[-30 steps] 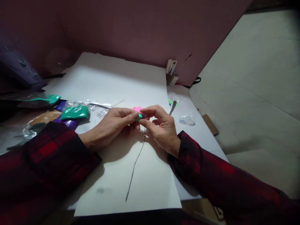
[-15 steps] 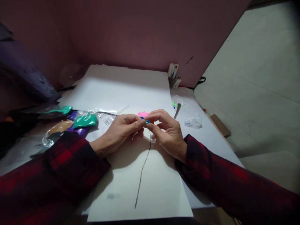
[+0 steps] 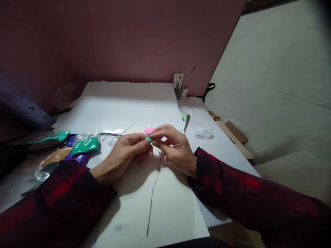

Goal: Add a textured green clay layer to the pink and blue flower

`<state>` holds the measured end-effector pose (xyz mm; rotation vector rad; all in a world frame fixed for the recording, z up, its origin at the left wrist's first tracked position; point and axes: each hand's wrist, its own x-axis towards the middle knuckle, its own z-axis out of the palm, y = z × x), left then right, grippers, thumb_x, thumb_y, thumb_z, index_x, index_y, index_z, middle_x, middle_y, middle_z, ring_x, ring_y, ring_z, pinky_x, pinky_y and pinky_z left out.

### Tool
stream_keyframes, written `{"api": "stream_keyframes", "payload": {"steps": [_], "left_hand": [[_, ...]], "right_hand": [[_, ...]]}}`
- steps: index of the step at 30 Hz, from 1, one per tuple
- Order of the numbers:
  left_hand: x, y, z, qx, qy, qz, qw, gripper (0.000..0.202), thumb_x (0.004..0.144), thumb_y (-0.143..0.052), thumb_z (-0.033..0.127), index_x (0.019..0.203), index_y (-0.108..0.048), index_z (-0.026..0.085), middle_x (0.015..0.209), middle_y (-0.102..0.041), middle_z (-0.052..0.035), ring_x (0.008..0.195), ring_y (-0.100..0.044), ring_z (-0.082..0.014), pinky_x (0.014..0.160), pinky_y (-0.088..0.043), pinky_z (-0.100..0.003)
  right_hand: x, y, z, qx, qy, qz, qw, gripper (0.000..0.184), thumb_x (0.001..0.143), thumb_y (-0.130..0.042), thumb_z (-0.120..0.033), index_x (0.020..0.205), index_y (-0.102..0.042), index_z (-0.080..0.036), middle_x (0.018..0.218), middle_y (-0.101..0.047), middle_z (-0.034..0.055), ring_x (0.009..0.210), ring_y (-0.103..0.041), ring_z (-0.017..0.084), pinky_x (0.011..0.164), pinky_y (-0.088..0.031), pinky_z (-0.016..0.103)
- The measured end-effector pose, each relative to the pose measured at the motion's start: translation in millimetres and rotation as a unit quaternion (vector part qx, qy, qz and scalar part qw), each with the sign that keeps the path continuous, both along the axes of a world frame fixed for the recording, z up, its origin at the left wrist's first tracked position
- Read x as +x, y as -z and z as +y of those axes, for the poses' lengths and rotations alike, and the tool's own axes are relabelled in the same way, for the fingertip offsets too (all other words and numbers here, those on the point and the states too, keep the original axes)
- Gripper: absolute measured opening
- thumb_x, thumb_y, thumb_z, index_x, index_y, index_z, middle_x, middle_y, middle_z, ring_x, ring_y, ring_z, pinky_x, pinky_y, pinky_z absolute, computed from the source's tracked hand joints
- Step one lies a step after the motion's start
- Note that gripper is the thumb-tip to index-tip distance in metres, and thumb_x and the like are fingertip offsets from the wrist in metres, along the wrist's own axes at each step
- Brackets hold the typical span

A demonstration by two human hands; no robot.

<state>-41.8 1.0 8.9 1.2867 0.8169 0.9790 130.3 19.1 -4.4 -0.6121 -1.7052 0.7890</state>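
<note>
My left hand [image 3: 124,153] and my right hand [image 3: 173,146] meet fingertip to fingertip over a large white sheet [image 3: 134,110]. Both pinch a small green piece [image 3: 149,139] between thumb and forefinger. A thin dark wire [image 3: 153,191] hangs from that piece and trails across the sheet toward me. A little heap of pink bits [image 3: 149,130] lies just behind the fingertips.
Green packets [image 3: 84,145] and purple ones in clear plastic lie at the left with a clear plastic fork [image 3: 117,135]. A metal tool [image 3: 186,123] and a clear bag [image 3: 204,132] sit to the right. A small holder with cards [image 3: 179,84] stands against the back wall.
Both hands have stayed together on the green piece, working it slightly. The view has shifted, so the table appears moved a little to the left.
</note>
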Motion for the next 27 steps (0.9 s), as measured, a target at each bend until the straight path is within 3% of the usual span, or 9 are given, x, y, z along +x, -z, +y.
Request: {"api": "stream_keyframes", "payload": {"steps": [7,14,19,22,27], "left_hand": [[0.7,-0.5,1.2,0.017,-0.007,0.016,1.000,0.024,0.086,-0.062,0.032,0.069,-0.062,0.016,0.059,-0.057,0.0022,0.051,-0.046,-0.0070,0.049,-0.034,-0.019],[1.4,-5.2,-1.8,0.012,-0.018,0.084,0.996,0.034,0.085,-0.061,0.039,0.061,-0.060,0.014,0.053,-0.054,0.0013,0.050,-0.044,-0.0080,0.049,-0.031,-0.020],[0.6,-3.1,-1.2,0.010,0.001,0.051,0.999,0.031,0.085,-0.060,0.040,0.067,-0.063,0.015,0.059,-0.057,0.0000,0.052,-0.046,-0.0091,0.051,-0.035,-0.022],[0.3,-1.1,0.8,0.013,-0.025,0.031,0.999,0.025,0.082,-0.065,0.034,0.065,-0.062,0.015,0.060,-0.056,0.0014,0.053,-0.046,-0.0080,0.050,-0.034,-0.020],[1.6,-3.6,0.1,0.002,-0.052,0.064,0.997,0.031,0.078,-0.068,0.037,0.060,-0.057,0.015,0.052,-0.053,0.0026,0.049,-0.044,-0.0082,0.049,-0.031,-0.020]], "right_hand": [[1.0,-0.4,-1.1,-0.044,-0.028,0.008,0.999,0.021,0.083,-0.064,-0.013,0.097,-0.069,-0.027,0.095,-0.057,0.0024,0.082,-0.056,0.013,0.056,-0.049,0.024],[1.0,-0.9,-1.6,-0.006,-0.024,-0.012,1.000,0.011,0.081,-0.066,-0.014,0.086,-0.067,-0.023,0.093,-0.059,0.0026,0.083,-0.057,0.014,0.056,-0.049,0.024],[0.6,0.3,-1.7,0.007,-0.011,-0.008,1.000,0.013,0.082,-0.063,-0.012,0.085,-0.066,-0.024,0.095,-0.059,0.0028,0.089,-0.058,0.015,0.060,-0.050,0.026],[1.3,-0.3,-2.1,0.008,-0.029,-0.012,0.999,0.023,0.082,-0.059,-0.007,0.091,-0.068,-0.026,0.099,-0.060,0.0033,0.092,-0.059,0.016,0.065,-0.052,0.028],[2.7,-2.9,-3.1,0.010,-0.022,-0.039,0.999,0.021,0.080,-0.067,-0.012,0.097,-0.067,-0.024,0.099,-0.061,0.0037,0.075,-0.058,0.012,0.054,-0.047,0.024]]}}
